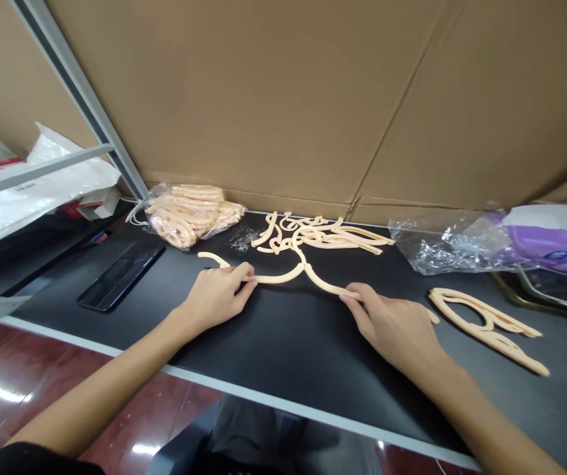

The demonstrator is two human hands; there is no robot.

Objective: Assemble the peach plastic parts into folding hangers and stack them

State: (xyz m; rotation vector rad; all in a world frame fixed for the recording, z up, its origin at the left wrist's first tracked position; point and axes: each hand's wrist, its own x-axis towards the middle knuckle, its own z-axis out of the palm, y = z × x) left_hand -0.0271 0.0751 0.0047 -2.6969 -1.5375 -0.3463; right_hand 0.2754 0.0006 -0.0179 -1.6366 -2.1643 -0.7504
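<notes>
A cream plastic folding hanger (297, 272) lies spread on the black tabletop (283, 343), its hook pointing away from me. My left hand (217, 295) pinches the hanger's left arm between thumb and fingers. My right hand (393, 324) lies over the hanger's right arm, fingers closed down on it. Behind the hanger is a loose pile of the same cream hanger parts (320, 234).
A clear bag of more cream parts (187, 212) sits at the back left. A dark phone (120, 276) lies to the left. Folded hangers (488, 326) rest at the right, by crumpled clear plastic (436, 245) and a purple packet (550, 247). Cardboard (283, 99) walls off the back.
</notes>
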